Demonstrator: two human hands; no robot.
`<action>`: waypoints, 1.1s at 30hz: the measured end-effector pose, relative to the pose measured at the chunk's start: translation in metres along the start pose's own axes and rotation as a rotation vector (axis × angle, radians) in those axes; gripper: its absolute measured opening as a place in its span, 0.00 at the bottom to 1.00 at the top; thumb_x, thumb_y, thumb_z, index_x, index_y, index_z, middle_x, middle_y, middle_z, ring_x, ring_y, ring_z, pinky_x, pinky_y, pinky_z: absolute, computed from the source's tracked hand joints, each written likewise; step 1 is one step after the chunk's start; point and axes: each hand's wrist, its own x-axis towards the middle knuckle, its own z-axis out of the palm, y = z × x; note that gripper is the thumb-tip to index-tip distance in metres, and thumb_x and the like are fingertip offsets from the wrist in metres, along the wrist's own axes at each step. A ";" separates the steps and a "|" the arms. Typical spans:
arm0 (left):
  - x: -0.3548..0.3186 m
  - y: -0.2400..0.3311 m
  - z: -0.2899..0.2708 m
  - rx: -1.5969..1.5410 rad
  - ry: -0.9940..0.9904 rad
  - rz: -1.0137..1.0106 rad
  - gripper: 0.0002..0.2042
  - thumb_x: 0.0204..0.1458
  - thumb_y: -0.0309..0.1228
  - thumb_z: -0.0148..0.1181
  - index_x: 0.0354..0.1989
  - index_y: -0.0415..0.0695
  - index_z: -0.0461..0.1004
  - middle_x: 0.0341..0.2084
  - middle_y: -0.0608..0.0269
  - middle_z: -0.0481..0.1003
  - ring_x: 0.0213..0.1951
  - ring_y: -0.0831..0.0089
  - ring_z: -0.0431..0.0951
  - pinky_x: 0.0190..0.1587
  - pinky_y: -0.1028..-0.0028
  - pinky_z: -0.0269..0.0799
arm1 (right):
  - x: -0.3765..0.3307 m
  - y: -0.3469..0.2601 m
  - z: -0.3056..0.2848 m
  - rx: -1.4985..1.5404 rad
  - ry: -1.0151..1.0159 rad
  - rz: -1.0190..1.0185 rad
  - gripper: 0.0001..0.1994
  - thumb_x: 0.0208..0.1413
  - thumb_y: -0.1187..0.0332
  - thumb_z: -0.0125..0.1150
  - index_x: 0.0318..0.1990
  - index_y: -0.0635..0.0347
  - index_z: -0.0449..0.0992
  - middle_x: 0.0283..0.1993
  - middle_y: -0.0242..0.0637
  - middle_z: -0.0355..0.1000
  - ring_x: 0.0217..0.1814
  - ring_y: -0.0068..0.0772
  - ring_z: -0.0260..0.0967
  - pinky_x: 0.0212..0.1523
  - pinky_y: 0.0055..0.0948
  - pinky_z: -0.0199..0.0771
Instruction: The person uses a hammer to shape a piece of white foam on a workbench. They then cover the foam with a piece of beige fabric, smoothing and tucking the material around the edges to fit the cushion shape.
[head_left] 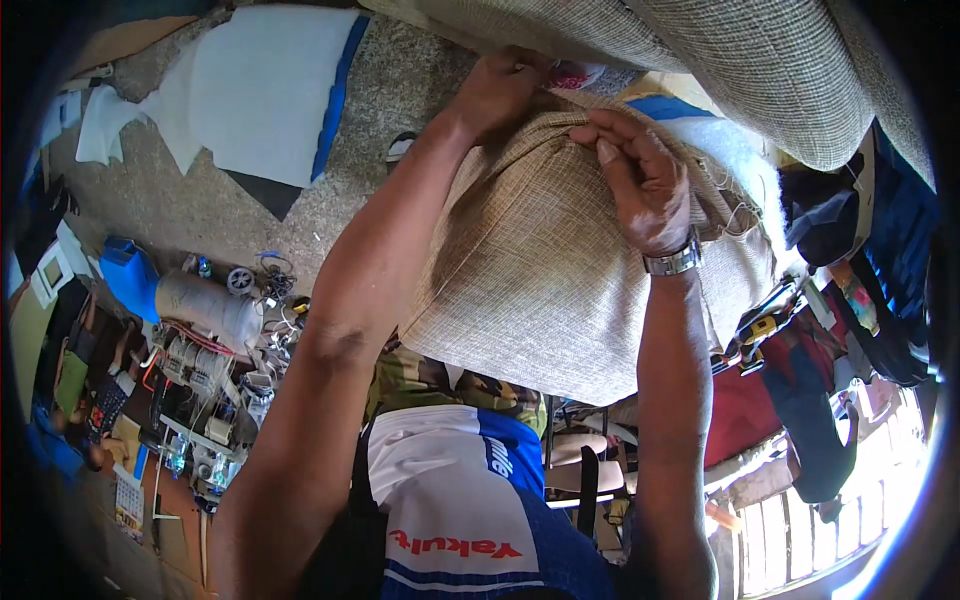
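Observation:
A large piece of beige woven upholstery fabric [545, 265] drapes over a bulky form in front of me, with a seam running down its left part. White fluffy padding [745, 160] shows past its right edge. At the fabric's far left corner, my left hand [500, 95] is closed, its fingertips partly hidden. My right hand [645, 175], with a metal-banded watch [673, 260] at the wrist, pinches the gathered upper edge of the same fabric. A small red and white patch [575, 75] lies just beyond the left hand; I cannot make out what it is.
Rolls or cushions in checked beige cloth [745, 65] overhang the far right. A white sheet with a blue edge [265, 85] lies on the concrete floor at far left. An air compressor tank [210, 305] stands at left; a yellow and black power tool [762, 335] rests at right.

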 end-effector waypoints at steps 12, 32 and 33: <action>0.001 0.013 0.010 0.442 0.168 0.156 0.25 0.65 0.47 0.44 0.42 0.31 0.74 0.35 0.33 0.77 0.44 0.38 0.77 0.48 0.53 0.72 | 0.006 -0.006 0.010 -0.246 -0.126 -0.111 0.21 0.61 0.76 0.47 0.62 0.60 0.67 0.49 0.49 0.78 0.46 0.49 0.79 0.46 0.42 0.80; 0.060 -0.086 0.016 0.830 0.030 0.547 0.16 0.50 0.29 0.53 0.45 0.32 0.76 0.41 0.38 0.78 0.43 0.46 0.79 0.46 0.56 0.76 | 0.015 -0.007 0.016 -0.278 -0.113 -0.067 0.21 0.63 0.74 0.46 0.64 0.62 0.62 0.51 0.45 0.77 0.44 0.49 0.79 0.43 0.43 0.81; 0.051 -0.062 0.021 0.800 -0.030 0.294 0.17 0.56 0.33 0.50 0.47 0.32 0.76 0.41 0.36 0.77 0.44 0.44 0.79 0.46 0.57 0.75 | 0.013 -0.004 0.015 -0.278 -0.098 -0.058 0.21 0.63 0.74 0.46 0.64 0.62 0.62 0.51 0.45 0.77 0.44 0.49 0.79 0.42 0.43 0.81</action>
